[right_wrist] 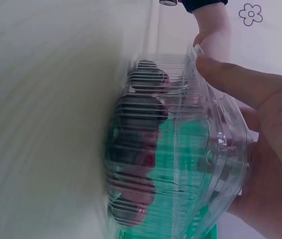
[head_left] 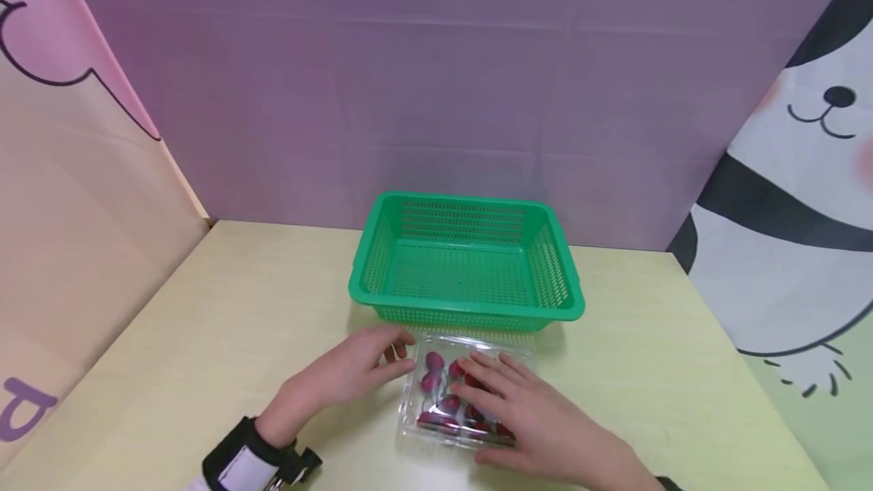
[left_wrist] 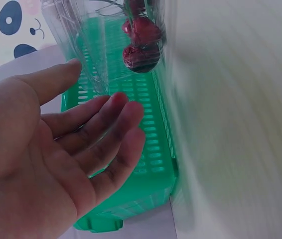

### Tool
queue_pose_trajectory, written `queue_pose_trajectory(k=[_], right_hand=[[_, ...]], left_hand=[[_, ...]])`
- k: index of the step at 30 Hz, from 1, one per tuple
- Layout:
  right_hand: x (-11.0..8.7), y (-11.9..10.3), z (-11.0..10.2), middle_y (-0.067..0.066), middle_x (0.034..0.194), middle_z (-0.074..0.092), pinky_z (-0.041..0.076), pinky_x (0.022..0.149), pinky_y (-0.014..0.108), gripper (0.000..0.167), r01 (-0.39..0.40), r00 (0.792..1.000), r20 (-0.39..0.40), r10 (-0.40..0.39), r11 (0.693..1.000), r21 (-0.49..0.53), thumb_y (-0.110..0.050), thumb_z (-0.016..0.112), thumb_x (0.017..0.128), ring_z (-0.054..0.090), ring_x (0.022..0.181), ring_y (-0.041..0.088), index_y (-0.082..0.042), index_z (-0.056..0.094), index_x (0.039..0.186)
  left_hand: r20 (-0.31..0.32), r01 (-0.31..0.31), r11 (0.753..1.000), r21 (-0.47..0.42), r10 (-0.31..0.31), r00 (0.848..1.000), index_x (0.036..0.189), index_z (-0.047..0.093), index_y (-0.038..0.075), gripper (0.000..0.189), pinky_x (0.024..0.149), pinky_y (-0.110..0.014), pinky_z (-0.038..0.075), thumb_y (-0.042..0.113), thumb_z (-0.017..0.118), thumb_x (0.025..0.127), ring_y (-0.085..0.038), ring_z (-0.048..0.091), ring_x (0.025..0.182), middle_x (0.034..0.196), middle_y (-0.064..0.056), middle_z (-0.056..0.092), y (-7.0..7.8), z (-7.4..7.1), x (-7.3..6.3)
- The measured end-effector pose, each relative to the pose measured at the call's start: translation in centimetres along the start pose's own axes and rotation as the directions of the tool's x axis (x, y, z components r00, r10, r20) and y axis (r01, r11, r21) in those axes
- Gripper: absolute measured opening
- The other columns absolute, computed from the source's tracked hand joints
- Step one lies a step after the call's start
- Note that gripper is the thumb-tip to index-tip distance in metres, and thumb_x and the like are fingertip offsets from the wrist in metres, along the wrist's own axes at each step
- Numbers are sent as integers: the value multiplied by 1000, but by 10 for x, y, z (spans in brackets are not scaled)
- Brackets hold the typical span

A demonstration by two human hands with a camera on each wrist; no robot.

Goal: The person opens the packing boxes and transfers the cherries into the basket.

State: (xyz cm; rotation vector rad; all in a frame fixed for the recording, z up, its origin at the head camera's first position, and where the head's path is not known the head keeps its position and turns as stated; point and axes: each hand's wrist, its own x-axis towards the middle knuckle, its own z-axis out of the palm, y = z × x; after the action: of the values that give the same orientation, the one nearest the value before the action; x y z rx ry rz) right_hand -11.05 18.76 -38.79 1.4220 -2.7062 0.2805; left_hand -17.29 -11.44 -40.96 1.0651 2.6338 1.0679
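Observation:
A clear plastic clamshell box point(head_left: 409, 404) lies on the table in the head view, with several dark red round fruits point(head_left: 450, 404) inside. My right hand point(head_left: 546, 426) rests across its lid, fingers spread and nearly straight. In the right wrist view the thumb point(right_wrist: 230, 79) touches the box's edge, and fruits point(right_wrist: 133, 149) show through the ridged side. Just left of the box is my left hand point(head_left: 355, 366), its fingers loosely bent and holding nothing. The left wrist view shows that palm point(left_wrist: 36, 159) turned to the camera, fingertips close to the box.
Directly behind the box stands a green perforated basket point(head_left: 464, 308) with no items visible in it. The pale wooden table point(head_left: 273, 279) meets a purple backdrop point(head_left: 436, 97). Printed cloth panels, one with a panda point(head_left: 784, 271), flank both sides.

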Motion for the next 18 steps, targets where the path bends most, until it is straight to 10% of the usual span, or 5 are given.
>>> queue_pose_trajectory(k=[9,18], right_hand=[[1,-5,2,8,157,46,39,112,54,67,-42,999,-7,42,997,-69,-53,69,94,41,145,29,-17,55,150],[2,-13,-1,10,156,46,37,113,57,65,-117,992,44,119,992,-48,-50,64,99,40,145,30,-14,53,151]], left_hand=[[63,-6,998,-56,9,998,126,65,6,33,81,-34,56,30,64,103,-11,60,94,103,3,64,9,-1,-1],[187,78,995,-66,-65,980,153,41,-2,105,93,-33,52,53,87,77,-19,57,109,121,1,58,15,2,-6]])
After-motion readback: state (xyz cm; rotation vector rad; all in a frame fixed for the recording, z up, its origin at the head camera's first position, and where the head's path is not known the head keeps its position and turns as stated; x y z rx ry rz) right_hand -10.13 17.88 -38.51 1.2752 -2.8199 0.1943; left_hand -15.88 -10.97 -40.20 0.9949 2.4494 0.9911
